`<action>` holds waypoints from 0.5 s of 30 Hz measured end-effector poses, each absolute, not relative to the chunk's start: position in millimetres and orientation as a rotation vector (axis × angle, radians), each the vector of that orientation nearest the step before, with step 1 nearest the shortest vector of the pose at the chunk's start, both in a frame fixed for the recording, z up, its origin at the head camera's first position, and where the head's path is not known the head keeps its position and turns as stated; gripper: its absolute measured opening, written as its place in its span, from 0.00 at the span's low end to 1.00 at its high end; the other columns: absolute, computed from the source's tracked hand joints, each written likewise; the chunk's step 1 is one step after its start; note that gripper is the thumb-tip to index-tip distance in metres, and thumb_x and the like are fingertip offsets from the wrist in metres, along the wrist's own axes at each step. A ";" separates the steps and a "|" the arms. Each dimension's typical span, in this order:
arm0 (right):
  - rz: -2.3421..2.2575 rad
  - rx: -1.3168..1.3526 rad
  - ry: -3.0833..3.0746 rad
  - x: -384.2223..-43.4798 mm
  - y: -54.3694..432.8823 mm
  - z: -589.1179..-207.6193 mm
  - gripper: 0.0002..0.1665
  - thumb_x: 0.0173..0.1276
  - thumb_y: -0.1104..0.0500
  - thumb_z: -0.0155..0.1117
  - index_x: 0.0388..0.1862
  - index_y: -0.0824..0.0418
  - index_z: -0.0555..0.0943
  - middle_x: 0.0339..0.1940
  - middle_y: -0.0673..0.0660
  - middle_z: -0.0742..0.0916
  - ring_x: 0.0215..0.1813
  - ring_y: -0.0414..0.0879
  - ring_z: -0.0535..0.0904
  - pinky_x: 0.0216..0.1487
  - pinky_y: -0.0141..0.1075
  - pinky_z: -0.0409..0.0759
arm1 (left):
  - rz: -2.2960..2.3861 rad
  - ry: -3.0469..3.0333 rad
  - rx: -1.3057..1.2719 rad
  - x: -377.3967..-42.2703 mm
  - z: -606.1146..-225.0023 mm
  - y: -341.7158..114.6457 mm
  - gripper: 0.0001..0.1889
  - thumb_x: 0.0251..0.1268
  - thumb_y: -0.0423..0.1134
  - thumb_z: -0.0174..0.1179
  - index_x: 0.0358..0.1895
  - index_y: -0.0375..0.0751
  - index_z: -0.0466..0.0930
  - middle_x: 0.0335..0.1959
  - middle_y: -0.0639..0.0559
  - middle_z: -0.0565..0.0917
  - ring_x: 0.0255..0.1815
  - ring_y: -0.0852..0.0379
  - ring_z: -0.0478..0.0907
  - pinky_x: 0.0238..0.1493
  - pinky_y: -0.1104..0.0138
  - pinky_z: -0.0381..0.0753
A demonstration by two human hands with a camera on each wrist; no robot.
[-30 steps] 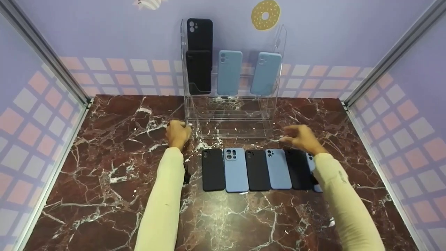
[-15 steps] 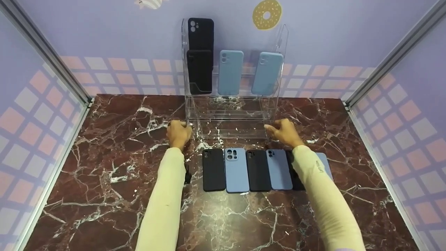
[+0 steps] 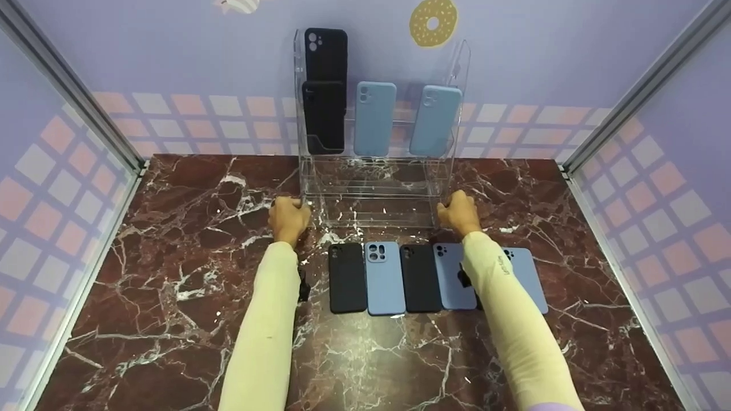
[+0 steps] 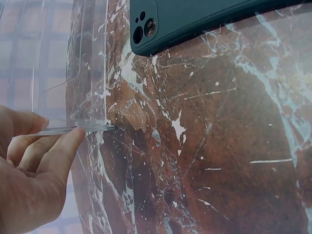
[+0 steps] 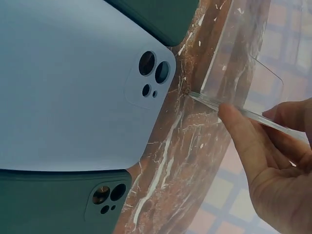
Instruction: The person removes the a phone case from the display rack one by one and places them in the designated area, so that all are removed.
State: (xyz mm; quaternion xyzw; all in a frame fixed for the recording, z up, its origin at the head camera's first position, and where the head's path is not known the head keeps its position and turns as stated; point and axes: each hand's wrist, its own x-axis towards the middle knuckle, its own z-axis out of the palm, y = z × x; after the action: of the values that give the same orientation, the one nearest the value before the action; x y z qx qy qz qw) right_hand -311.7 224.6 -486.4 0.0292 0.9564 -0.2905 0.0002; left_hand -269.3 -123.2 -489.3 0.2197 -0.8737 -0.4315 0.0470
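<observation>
Left hand and right hand, fingers nearly closed, pinch the clear stand by opposite sides, probably for balance, with phone cases lined up just this side of those fingers.

Left hand is pinching the edge of the clear stand between thumb and fingers. Dark phone case is lying on the red-brown, white-veined desk, right of the hand and nearer, standing apart from the stand. Camera cutouts are showing at its far left corner. Far side: pale patterned wall is showing through the stand.
</observation>
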 end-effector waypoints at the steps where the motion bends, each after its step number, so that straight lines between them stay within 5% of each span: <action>1: -0.908 0.095 3.000 -311.4 225.0 -485.7 0.16 0.69 0.59 0.60 0.28 0.71 0.83 0.34 0.70 0.89 0.43 0.68 0.86 0.52 0.57 0.80 | -1.317 -2.668 0.666 -269.7 -489.2 -123.3 0.13 0.66 0.37 0.58 0.46 0.39 0.90 0.54 0.40 0.86 0.58 0.35 0.80 0.61 0.46 0.74; 9: -0.854 0.104 2.970 -309.4 226.3 -482.6 0.16 0.69 0.58 0.60 0.23 0.65 0.77 0.36 0.72 0.87 0.43 0.67 0.83 0.51 0.58 0.79 | -1.315 -2.670 0.640 -270.3 -490.1 -123.0 0.12 0.66 0.37 0.58 0.43 0.38 0.91 0.51 0.40 0.87 0.57 0.36 0.81 0.61 0.46 0.74; 15: -0.798 0.110 2.923 -309.2 225.3 -480.3 0.17 0.70 0.57 0.59 0.40 0.74 0.76 0.48 0.77 0.84 0.53 0.72 0.80 0.58 0.60 0.76 | -1.293 -2.674 0.589 -267.3 -492.6 -123.9 0.13 0.69 0.37 0.59 0.48 0.36 0.88 0.54 0.38 0.86 0.59 0.35 0.79 0.63 0.47 0.72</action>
State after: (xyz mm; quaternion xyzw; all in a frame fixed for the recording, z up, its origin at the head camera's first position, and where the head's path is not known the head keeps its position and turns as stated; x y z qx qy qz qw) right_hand -309.2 225.3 -480.3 0.0361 0.9627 -0.2627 0.0547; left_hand -267.3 -123.9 -492.6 0.1942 -0.8816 -0.4265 0.0567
